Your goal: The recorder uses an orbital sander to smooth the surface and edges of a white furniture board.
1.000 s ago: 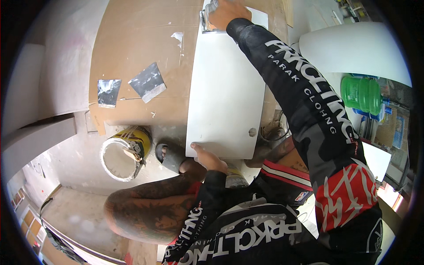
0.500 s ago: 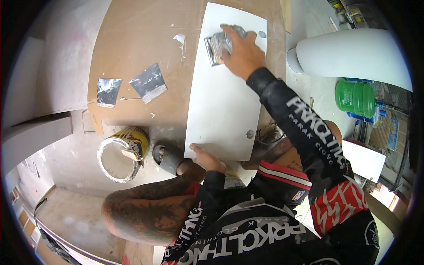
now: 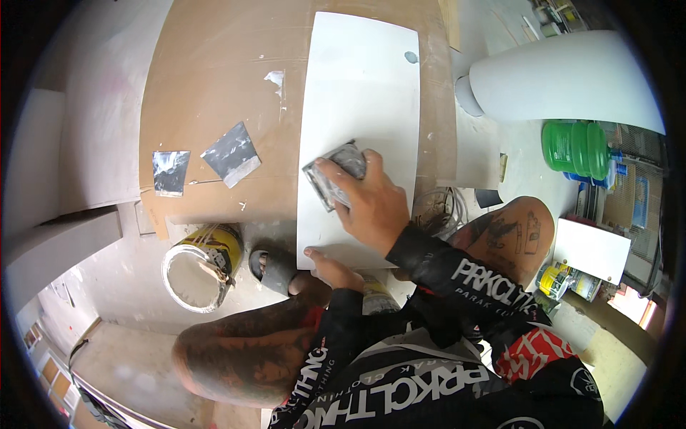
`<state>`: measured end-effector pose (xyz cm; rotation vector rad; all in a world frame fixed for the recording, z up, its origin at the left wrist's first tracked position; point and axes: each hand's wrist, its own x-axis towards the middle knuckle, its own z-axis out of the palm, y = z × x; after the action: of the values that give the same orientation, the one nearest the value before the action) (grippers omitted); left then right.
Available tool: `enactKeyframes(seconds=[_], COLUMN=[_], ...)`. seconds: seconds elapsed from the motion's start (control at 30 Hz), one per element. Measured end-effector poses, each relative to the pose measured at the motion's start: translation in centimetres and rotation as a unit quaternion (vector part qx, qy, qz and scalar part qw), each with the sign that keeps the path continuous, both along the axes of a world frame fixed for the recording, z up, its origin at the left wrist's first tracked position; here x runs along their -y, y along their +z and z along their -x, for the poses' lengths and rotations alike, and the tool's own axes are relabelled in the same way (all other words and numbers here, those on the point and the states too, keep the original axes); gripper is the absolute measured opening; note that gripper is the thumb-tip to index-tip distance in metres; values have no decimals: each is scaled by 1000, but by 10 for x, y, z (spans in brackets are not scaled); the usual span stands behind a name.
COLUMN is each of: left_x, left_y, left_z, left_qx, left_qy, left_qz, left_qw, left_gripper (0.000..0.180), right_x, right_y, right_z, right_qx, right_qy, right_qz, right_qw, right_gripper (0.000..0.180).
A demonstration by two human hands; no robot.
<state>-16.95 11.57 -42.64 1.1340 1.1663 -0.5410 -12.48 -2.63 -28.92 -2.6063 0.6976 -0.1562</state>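
A long white panel (image 3: 361, 86) lies on a brown board (image 3: 214, 79), its near end toward my lap. My right hand (image 3: 377, 204) is closed around a grey, dust-smeared sanding block (image 3: 346, 159), which rests tilted on the panel near its left edge, below the middle. At the panel's near left corner my left hand (image 3: 334, 270) grips the edge, thumb on top and the other fingers hidden beneath. A round hole (image 3: 411, 57) shows near the far right corner. Two worn pieces of dark sandpaper (image 3: 232, 154) lie on the board to the left.
An open bucket (image 3: 204, 279) with pale residue stands left of my sandalled foot. Another can (image 3: 379, 297) sits partly hidden below the panel's near end. To the right are a large white rounded object (image 3: 564, 79), a green water jug (image 3: 575, 150) and a small white board (image 3: 592, 250).
My right hand has drawn the sanding block from the panel's far part down toward me and the left edge. My left hand keeps its hold on the near corner.
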Motion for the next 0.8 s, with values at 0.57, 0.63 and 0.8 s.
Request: enactKeyframes(seconds=[0.57,0.63,0.8], left_x=[-7,-9,-8], left_y=[-2,-7,-8], left_z=[3,6,2], left_qx=[25,23,23], left_qy=[-20,-19,-4], left_qz=[67,78,50], left_qw=[997,996,998], left_gripper=[73,73,73], right_x=[144,163,214], right_y=[-28,-33,-54], right_z=[-158,-177,-214], right_qx=[27,58,56], right_qy=[-180,-208,-206], right_qz=[66,72,82], right_qw=[981,974,974], right_gripper=[66,66,69])
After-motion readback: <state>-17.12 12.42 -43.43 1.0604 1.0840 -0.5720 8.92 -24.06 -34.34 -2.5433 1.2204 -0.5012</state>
